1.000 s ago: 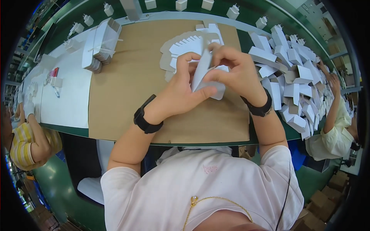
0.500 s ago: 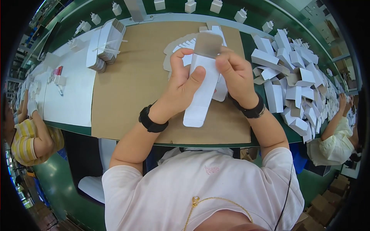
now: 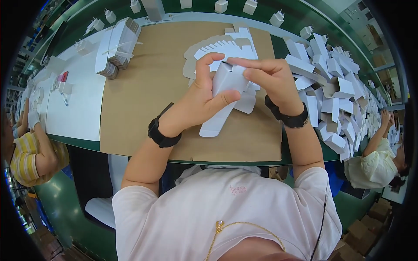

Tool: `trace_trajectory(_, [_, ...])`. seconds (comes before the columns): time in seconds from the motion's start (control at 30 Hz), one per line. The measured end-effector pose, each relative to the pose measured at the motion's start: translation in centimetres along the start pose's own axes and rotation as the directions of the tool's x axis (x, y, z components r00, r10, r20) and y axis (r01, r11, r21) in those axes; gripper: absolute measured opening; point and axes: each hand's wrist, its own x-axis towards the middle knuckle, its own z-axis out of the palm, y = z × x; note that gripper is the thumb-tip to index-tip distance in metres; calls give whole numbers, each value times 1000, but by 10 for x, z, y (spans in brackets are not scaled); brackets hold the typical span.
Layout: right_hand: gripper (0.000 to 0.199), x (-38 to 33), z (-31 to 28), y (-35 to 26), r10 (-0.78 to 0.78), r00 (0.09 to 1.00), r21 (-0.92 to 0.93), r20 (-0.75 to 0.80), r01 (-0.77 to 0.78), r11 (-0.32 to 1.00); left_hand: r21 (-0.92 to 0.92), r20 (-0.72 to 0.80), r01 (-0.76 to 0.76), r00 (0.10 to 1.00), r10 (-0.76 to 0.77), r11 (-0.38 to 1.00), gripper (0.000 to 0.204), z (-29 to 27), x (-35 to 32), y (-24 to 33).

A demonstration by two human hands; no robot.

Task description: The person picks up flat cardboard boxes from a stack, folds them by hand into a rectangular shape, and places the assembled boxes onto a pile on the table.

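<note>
White paperboard carton (image 3: 234, 81) was partly erected: upper portion squared into box form, lower end flap (image 3: 210, 130) extended and visibly creased. Carton was held tilted above the brown board (image 3: 143, 108), right of board centre, flap pointing toward board's near edge.

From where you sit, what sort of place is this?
Probably a factory packing line: a heap of white cardboard boxes, a banded stack of flat white cartons, and white pronged plugs spaced along a green surface.
</note>
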Motion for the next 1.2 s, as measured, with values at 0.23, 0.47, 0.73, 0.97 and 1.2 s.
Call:
trace_trajectory(0.23, [26,-2,-8,1,-235,963,-209,133,259,943,-14,-90,45,995,-46,999,67,-4,1,-6])
trace_trajectory(0.47, [23,-35,-85,-50,-724,678,-992,-126,-75,102,870,-297,249,954,49,424,62,-29,-2,-30])
trace_trajectory(0.73, [44,-1,24,34,-106,983,-845,153,186,501,780,-329,408,912,-245,475,51,-27,-1,-24])
trace_trajectory(0.97, [42,-4,36,48,-147,988,-910,38,95,403,776,-292,382,923,-251,502,46,-28,-1,-21])
trace_trajectory(1.2, [38,9,-7,34,-54,997,-698,-49,4,717,743,-377,349,923,-73,571,39,-23,1,-30])
